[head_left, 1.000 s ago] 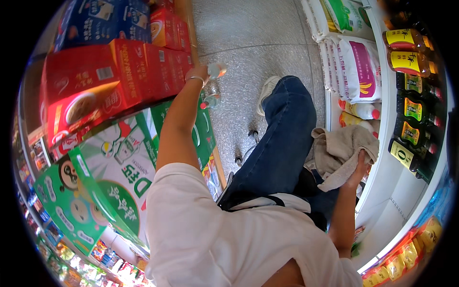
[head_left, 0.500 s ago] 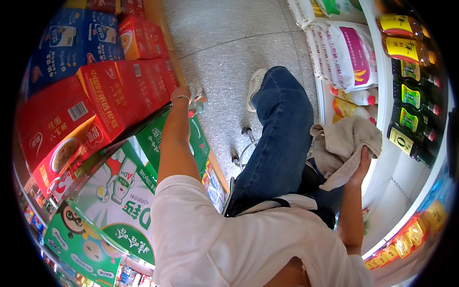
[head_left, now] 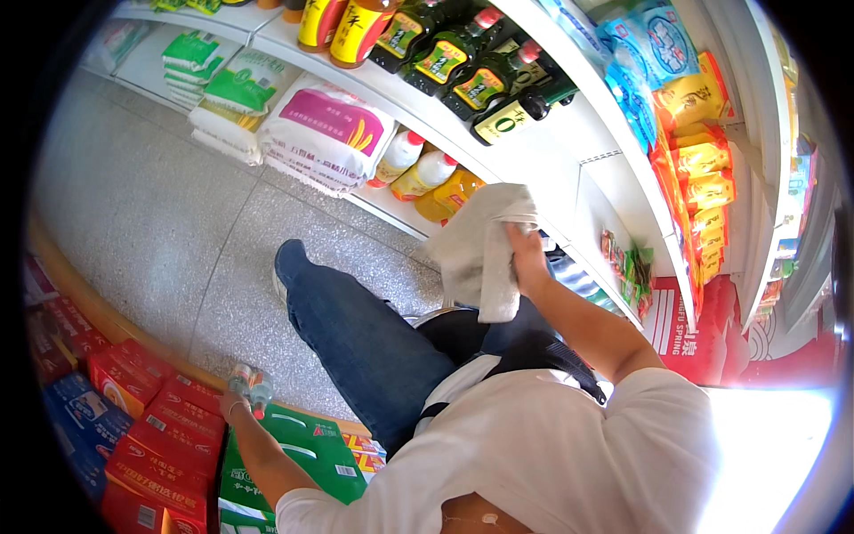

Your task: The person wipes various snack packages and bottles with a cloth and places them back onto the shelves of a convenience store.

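My left hand (head_left: 233, 405), with a band at its wrist, reaches out over the edge of the stacked cartons. It is closed on two small clear bottles (head_left: 251, 386) with some red on them; its fingers are mostly hidden. My right hand (head_left: 530, 260) grips a crumpled grey-beige cloth (head_left: 485, 254), which hangs above my lap near the lower shelf. Red cartons (head_left: 182, 418) lie beside my left hand, and a green carton (head_left: 298, 454) is below my left forearm.
White shelving (head_left: 569, 169) curves along the front and right, holding dark sauce bottles (head_left: 445, 60), white flour-like sacks (head_left: 325, 133), yellow oil bottles (head_left: 449, 196) and orange-yellow packets (head_left: 707, 182). Blue cartons (head_left: 84, 423) stand at the lower left. My jeans-clad leg (head_left: 356, 334) stretches over the speckled floor (head_left: 160, 214).
My view has turned to the right, bringing more shelving into sight. The cloth remains in my right hand, now hanging in a longer fold. The bottles stay at my left hand.
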Motion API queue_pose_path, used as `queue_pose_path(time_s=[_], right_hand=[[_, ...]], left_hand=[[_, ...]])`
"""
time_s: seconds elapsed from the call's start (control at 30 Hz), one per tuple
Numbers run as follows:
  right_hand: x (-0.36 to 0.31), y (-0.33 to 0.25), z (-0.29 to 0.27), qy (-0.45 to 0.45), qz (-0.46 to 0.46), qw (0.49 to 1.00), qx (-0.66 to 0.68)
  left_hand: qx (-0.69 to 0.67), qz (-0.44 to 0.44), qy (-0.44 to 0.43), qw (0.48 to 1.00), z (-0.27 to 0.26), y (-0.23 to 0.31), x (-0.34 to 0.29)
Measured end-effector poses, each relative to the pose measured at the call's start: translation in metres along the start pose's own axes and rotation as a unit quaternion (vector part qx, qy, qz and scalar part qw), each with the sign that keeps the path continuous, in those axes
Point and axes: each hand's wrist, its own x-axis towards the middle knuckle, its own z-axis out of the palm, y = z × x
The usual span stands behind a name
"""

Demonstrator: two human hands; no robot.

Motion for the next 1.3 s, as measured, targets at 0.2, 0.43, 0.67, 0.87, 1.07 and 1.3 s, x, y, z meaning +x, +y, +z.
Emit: queue_pose_path(time_s=[0.2, 0.43, 0.67, 0.87, 1.07, 1.3], right_hand=[[0.103, -0.016, -0.089, 0.131, -0.298, 0.944, 0.052], [0.284, -0.09, -0.104, 0.324, -0.453, 0.816, -0.157], [0.342, -0.161, -0.063, 0.29, -0.473, 0.747, -0.366], [0.347, -0.138, -0.09, 0.248, -0.436, 0.826, -0.259], [0.233, -0.073, -0.158, 0.117, -0.34, 0.898, 0.256], [0.046, -0.022, -0.196, -0.11, -0.192, 0.846, 0.485]], left_hand=[[0.003, 0.017, 0.169, 0.985, -0.05, 0.027, -0.069], [-0.168, 0.174, 0.255, 0.936, -0.035, 0.07, -0.106], [-0.2, 0.269, 0.345, 0.877, -0.027, 0.086, -0.161], [-0.31, 0.296, 0.453, 0.781, -0.107, 0.151, -0.233], [-0.326, 0.528, 0.429, 0.656, -0.16, 0.295, -0.356], [-0.211, 0.802, 0.133, 0.542, -0.132, 0.366, -0.5]])
